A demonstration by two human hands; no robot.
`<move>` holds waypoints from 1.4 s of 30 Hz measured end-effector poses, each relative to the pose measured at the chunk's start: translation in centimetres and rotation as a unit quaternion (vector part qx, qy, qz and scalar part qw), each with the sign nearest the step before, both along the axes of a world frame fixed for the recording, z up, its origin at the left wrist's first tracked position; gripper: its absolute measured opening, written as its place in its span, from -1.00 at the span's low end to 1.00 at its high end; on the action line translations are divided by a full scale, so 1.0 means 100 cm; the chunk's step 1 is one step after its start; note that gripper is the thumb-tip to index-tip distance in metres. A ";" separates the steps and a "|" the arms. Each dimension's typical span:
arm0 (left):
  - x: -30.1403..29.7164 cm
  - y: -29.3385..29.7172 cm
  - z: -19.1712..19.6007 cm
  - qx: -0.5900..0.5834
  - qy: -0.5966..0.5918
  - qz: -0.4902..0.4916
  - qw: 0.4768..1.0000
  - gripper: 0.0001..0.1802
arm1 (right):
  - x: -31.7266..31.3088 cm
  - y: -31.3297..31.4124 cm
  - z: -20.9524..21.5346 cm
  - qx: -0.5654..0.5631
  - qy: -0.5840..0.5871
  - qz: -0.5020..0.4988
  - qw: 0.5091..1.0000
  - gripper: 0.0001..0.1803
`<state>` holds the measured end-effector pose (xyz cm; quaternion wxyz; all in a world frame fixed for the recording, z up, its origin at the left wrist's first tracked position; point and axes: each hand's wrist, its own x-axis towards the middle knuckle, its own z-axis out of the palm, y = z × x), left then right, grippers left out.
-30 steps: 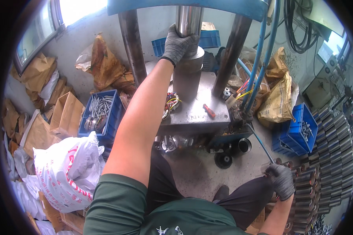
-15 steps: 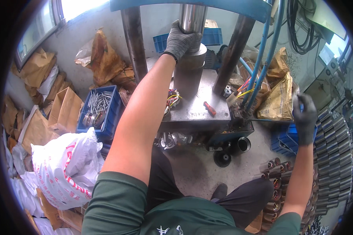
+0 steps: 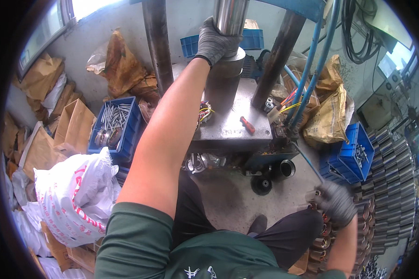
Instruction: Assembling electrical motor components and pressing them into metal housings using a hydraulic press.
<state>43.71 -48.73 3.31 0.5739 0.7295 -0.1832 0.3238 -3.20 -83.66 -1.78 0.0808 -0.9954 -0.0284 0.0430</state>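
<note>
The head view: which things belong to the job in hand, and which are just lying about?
Seemingly in use: left hand, against the shiny column; metal cylinder below it; rod, with the blurred right hand at its end.

Seemingly lying about: red-handled tool on the steel table; blue bin of metal parts; white sack; tan sack.

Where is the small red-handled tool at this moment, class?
In the head view, the red-handled tool lies right of centre on the metal press table, to the right of the coloured wires.
</note>
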 end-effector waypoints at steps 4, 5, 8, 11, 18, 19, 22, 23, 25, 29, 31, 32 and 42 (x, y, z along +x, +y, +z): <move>0.020 -0.011 0.002 0.028 0.039 -0.018 0.999 0.00 | -0.034 0.014 -0.038 0.073 -0.019 -0.033 0.997 -0.79; 0.014 -0.012 0.001 0.034 0.045 -0.008 0.998 0.02 | -0.038 0.016 -0.040 0.096 -0.038 -0.045 0.994 -0.80; -0.002 -0.010 0.005 0.044 0.035 0.012 0.998 0.04 | -0.035 0.018 -0.038 0.044 -0.027 -0.049 0.997 -0.82; -0.002 -0.006 0.002 0.035 0.014 0.001 0.999 0.01 | -0.031 0.013 -0.039 0.028 -0.039 -0.041 0.998 -0.84; 0.001 0.003 -0.010 -0.106 0.026 -0.111 0.988 -0.16 | -0.033 0.006 -0.038 0.043 -0.042 -0.038 0.997 -0.83; 0.008 0.005 -0.011 -0.156 0.064 -0.119 0.978 -0.15 | -0.032 0.009 -0.032 0.043 -0.024 -0.037 0.998 -0.81; 0.036 0.027 -0.014 -0.200 0.102 -0.131 0.966 -0.21 | -0.024 0.011 -0.025 0.054 -0.002 -0.021 0.998 -0.78; 0.035 0.019 -0.016 -0.201 0.106 -0.136 0.964 -0.21 | -0.023 0.008 -0.023 0.058 0.005 -0.022 0.998 -0.76; 0.023 0.006 -0.009 -0.212 0.179 -0.120 0.953 -0.24 | -0.021 0.002 -0.016 0.058 0.006 -0.022 0.998 -0.74; 0.014 0.006 -0.008 -0.205 0.146 -0.091 0.963 -0.26 | -0.007 0.000 0.002 0.077 0.002 -0.071 0.995 -0.68; 0.028 0.011 -0.008 -0.190 0.156 -0.077 0.966 -0.29 | -0.002 -0.004 0.005 0.080 -0.032 -0.051 0.995 -0.67; 0.034 0.014 -0.009 -0.190 0.156 -0.077 0.966 -0.29 | 0.000 -0.007 0.006 0.085 -0.065 -0.031 0.994 -0.65; 0.032 0.009 -0.012 -0.184 0.145 -0.098 0.967 -0.26 | -0.008 -0.011 -0.002 0.108 -0.027 -0.044 0.993 -0.74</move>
